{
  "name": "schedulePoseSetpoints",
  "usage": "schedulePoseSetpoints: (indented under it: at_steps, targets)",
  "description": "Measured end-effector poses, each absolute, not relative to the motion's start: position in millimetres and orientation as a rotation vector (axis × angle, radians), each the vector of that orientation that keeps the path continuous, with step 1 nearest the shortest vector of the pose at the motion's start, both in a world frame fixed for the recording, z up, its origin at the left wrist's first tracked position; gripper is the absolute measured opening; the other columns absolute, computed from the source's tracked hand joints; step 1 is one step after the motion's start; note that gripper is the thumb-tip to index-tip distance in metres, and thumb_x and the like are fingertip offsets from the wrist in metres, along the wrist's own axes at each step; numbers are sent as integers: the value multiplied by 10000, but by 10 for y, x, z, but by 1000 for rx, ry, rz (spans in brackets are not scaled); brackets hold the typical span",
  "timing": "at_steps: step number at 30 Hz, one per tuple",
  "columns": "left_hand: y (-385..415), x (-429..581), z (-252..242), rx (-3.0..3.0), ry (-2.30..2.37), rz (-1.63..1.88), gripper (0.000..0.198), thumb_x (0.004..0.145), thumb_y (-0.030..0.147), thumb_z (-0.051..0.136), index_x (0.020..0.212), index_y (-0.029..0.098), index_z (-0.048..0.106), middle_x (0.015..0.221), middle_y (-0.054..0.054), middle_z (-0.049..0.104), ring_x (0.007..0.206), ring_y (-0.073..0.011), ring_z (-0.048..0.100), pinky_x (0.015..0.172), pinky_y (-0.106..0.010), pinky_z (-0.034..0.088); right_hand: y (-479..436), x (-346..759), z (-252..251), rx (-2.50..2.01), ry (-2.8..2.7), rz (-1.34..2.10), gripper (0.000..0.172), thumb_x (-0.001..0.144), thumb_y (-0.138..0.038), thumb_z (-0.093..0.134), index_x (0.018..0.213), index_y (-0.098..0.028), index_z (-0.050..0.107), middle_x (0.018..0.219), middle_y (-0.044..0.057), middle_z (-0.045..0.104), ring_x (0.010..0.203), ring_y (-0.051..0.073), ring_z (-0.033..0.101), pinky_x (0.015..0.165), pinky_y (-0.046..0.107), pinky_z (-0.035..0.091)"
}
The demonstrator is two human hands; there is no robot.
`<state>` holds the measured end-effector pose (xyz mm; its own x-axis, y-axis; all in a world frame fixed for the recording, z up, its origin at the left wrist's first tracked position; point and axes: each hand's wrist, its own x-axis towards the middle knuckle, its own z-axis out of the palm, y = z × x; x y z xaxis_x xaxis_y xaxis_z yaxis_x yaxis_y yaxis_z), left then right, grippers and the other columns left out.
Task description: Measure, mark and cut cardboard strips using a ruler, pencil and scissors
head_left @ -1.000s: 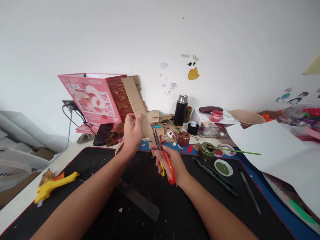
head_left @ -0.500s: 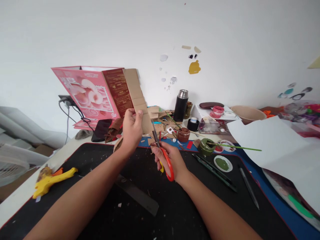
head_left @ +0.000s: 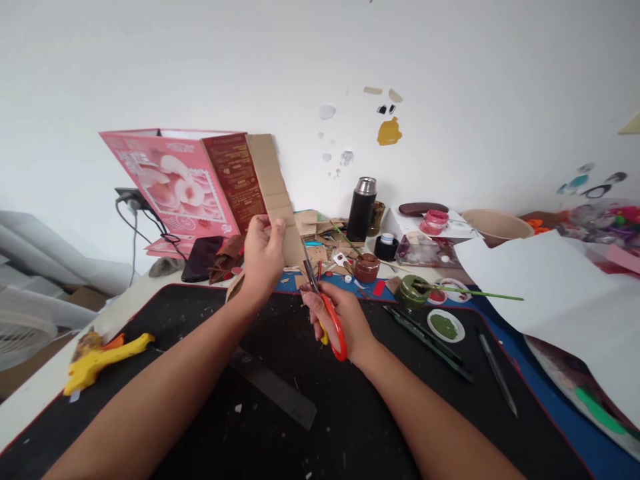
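My left hand (head_left: 266, 252) pinches a long strip of brown cardboard (head_left: 273, 175) between thumb and fingers, holding it up at a slant. In my right hand (head_left: 345, 317) is a pair of scissors (head_left: 336, 328) with red and yellow handles, the blades pointing up and away from me. The blade tips lie at the right edge of the cardboard strip, near its lower end. Whether they bite into it I cannot tell. Behind the strip stands a pink box (head_left: 175, 187) with a peach picture, and a curled brown piece shows partly below my left hand.
On the black mat (head_left: 200, 413) lie a dark flat ruler-like strip (head_left: 280, 390), a yellow glue gun (head_left: 107, 360) and dark pens (head_left: 430, 343). Further back are cardboard scraps, a black thermos (head_left: 363, 210), a brown paint jar (head_left: 367, 268) and a green paint jar (head_left: 413, 293) with a brush.
Almost nothing differs. Both hands, the cardboard strip and the scissors keep nearly the same place, while the whole view has shifted very slightly.
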<state>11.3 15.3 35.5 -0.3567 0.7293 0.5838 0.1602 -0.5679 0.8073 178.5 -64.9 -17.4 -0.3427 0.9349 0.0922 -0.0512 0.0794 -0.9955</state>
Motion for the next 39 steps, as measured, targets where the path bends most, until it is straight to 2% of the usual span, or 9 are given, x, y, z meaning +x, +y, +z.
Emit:
schedulePoseSetpoints:
  at_steps: [7,13,22,27,32,39]
  targets:
    - [159,109,346,1462,1164,1967,376,975,589,730,992,242,586,920,-39,726,817,-194,687,735,-314,543,-649,1782,-154,-935,-1483,1396,566,960,-704,691,1182,-185,727,660,-47,593,423,108,554,398,217,433]
    - [171,116,321,1439,1169,1974,377,971,590,723,995,238,590,941,-43,719,877,-205,700,805,-326,555,-652,1781,-150,-928,-1475,1408,552,961,-700,693,1160,-187,726,664,-47,593,422,107,554,400,219,433]
    - [265,77,236,1239,1012,1897,318,925,526,763,943,258,593,833,6,633,747,-183,646,679,-287,550,-655,1768,-115,-953,-1457,1431,537,925,-688,737,1147,-199,730,648,-49,593,423,113,551,400,222,426]
    - [275,69,210,1264,1032,1891,310,950,532,745,956,256,605,868,-13,669,777,-184,667,698,-286,570,-658,1768,-107,-955,-1433,1451,558,908,-697,750,1145,-192,730,647,-51,584,414,112,540,389,227,420]
    - [216,110,283,1373,1067,1970,386,937,598,763,959,246,606,897,-30,700,828,-201,690,751,-315,590,-648,1769,-123,-946,-1451,1432,563,927,-693,735,1170,-186,737,645,-52,583,416,106,544,399,220,429]
    - [146,142,351,1471,1062,1991,375,969,591,728,990,252,571,936,-46,729,857,-208,704,768,-328,567,-643,1769,-149,-939,-1457,1402,550,946,-676,722,1192,-185,739,648,-49,584,415,106,546,395,218,436]
